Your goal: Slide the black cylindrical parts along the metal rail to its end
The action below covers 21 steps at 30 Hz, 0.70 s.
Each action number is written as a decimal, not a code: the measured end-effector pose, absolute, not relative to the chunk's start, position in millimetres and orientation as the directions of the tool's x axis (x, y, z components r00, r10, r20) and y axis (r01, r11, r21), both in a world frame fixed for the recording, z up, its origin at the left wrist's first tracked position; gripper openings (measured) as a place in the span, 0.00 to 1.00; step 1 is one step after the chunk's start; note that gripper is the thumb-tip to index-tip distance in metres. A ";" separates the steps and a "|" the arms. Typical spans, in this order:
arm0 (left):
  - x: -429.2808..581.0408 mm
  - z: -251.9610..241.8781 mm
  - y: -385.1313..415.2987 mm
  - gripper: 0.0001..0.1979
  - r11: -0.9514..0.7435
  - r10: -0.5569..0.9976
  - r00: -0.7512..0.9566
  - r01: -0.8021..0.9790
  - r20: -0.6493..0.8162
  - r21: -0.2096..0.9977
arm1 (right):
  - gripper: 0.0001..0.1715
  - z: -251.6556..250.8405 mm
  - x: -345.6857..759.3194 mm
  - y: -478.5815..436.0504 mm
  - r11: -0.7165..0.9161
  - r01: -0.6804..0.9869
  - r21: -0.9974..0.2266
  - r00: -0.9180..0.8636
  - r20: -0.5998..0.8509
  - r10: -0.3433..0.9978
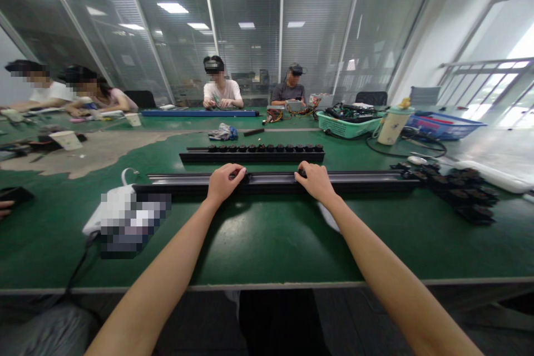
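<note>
A long black rail (367, 179) with a shiny channel along its top lies across the green table in front of me. Over its left half, my left hand (224, 182) is closed, thumb and fingers curled round a small black part that is mostly hidden. My right hand (316, 179) pinches another small black part (301, 173) at the rail, right of the middle. Behind this rail stands a shorter black rail (250, 157), carrying a row of several round black parts (271, 148). More black parts (467, 189) are heaped at the right end of the long rail.
Left of the rail sit a white power adapter (112, 206) and a blurred flat object (136, 231). Further back are a grey cloth (223, 132), a green basket (348, 124) of cables, a cream tumbler (393, 125) and a blue basket (446, 124). Several people sit around the table.
</note>
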<state>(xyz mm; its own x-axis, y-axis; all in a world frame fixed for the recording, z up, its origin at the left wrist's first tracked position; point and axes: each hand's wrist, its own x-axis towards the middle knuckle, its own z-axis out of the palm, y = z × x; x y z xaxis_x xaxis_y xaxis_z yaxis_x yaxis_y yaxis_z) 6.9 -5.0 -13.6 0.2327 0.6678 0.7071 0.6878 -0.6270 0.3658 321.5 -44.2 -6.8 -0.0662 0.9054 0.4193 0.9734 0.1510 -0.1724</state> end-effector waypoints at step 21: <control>7.6 -14.1 -4.6 0.16 -0.630 0.667 0.233 0.684 0.707 0.369 | 0.11 -4.9 336.2 -39.6 0.189 0.969 -0.158 -0.100 0.450 0.888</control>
<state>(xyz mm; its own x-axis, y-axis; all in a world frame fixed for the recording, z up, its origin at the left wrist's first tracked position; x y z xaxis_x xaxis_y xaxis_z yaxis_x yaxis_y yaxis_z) 7.6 -4.6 -14.1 0.2333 0.6674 0.7072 0.6839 -0.6296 0.3686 336.2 -39.6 -4.9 -0.0997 0.8877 0.4495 0.9691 0.1890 -0.1583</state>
